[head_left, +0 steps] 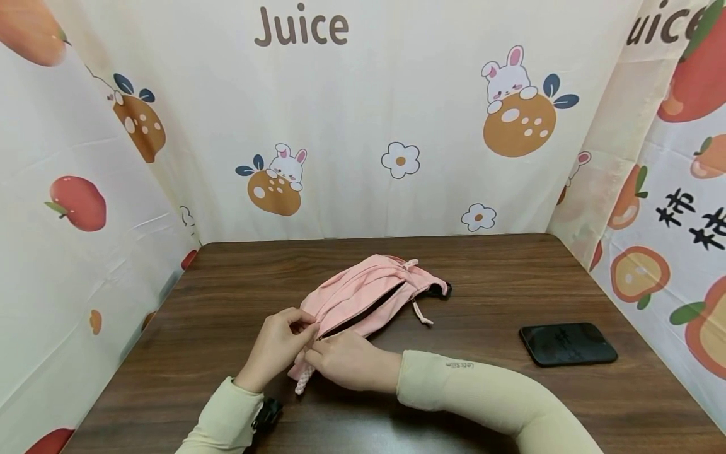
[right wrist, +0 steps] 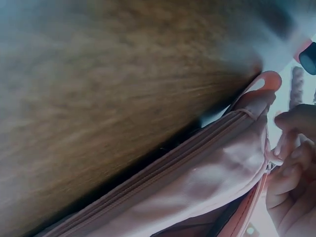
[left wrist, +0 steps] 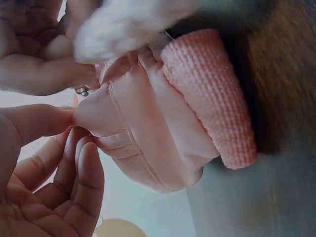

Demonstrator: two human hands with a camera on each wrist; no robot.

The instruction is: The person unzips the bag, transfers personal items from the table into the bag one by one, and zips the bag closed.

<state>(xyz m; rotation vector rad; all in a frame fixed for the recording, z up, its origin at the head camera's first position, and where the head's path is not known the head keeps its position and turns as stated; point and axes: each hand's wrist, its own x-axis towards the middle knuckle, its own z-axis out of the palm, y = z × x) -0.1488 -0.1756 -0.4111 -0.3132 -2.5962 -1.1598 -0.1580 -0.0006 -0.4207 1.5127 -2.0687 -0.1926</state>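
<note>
Left hand point(head_left: 279, 349) pinches pink pouch point(head_left: 363, 295) end; right hand point(head_left: 346, 360) pinches zipper pull point(left wrist: 83, 91). Keep fabric taut, draw slider straight.

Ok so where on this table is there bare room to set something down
Bare wood runs along the table at far left of the pink bag, and between bag and phone. Crowded at front centre, where the left hand and right hand pinch the bag.

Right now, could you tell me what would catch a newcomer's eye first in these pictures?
A pink fabric pouch lies mid-table with its zipper partly open. The left hand pinches the pouch's near end, and the right hand meets it at the zipper's end. To the right a black phone lies flat on the dark wooden table, before curtains printed with rabbits and fruit.
</note>
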